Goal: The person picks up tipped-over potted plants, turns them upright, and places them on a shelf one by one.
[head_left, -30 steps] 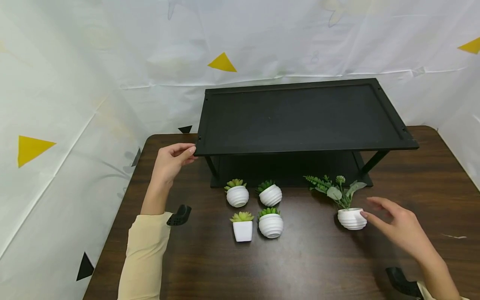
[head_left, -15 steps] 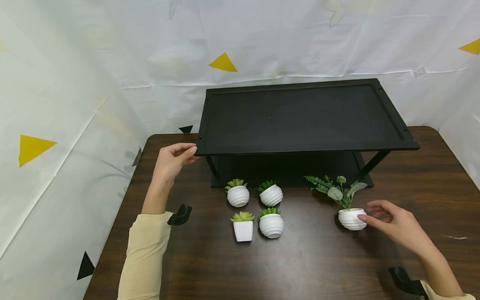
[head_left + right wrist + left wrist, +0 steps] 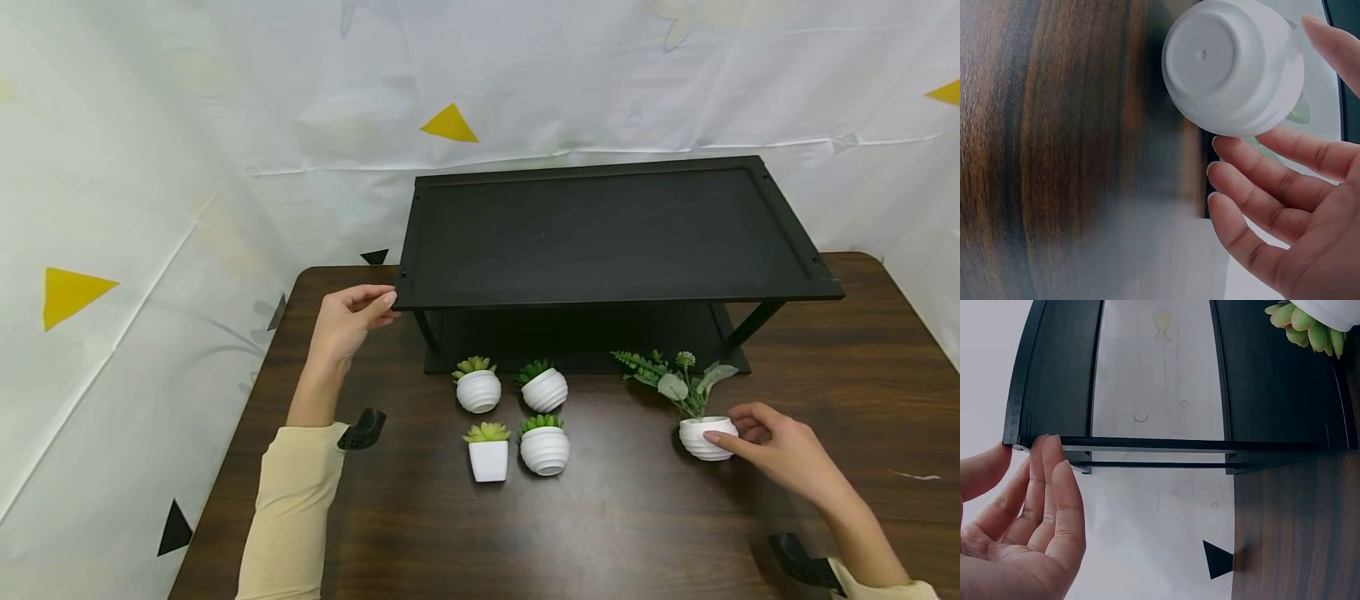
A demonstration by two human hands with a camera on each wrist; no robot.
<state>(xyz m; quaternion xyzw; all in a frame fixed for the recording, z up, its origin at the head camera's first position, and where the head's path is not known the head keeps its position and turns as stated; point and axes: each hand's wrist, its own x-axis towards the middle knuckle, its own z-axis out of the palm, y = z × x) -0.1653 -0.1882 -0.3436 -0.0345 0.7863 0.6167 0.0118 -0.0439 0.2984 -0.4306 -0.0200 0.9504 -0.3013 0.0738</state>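
Note:
In the head view my left hand (image 3: 341, 327) pinches the left front corner of a black two-tier shelf (image 3: 615, 237). Its thumb lies on the top board, with the fingers tucked under, as the left wrist view also shows. At the right, my right hand (image 3: 780, 450) spans a white ribbed pot (image 3: 701, 440) holding an artificial leafy plant (image 3: 675, 383). The pot lies on its side, base toward me. In the right wrist view the loosely bent fingers (image 3: 1266, 169) meet the pot's side, while the thumb stands slightly off it.
Several small white pots with artificial succulents lie before the shelf: a round pot (image 3: 478, 392), a tilted pot (image 3: 544, 390), a square pot (image 3: 489, 461) and a ribbed pot (image 3: 545, 451). The dark wooden table (image 3: 600, 533) backs onto white sheeting (image 3: 300, 100).
My right hand has moved left, bringing its thumb in front of the leafy plant's pot and its fingers to the far side. My left hand keeps its hold on the shelf corner.

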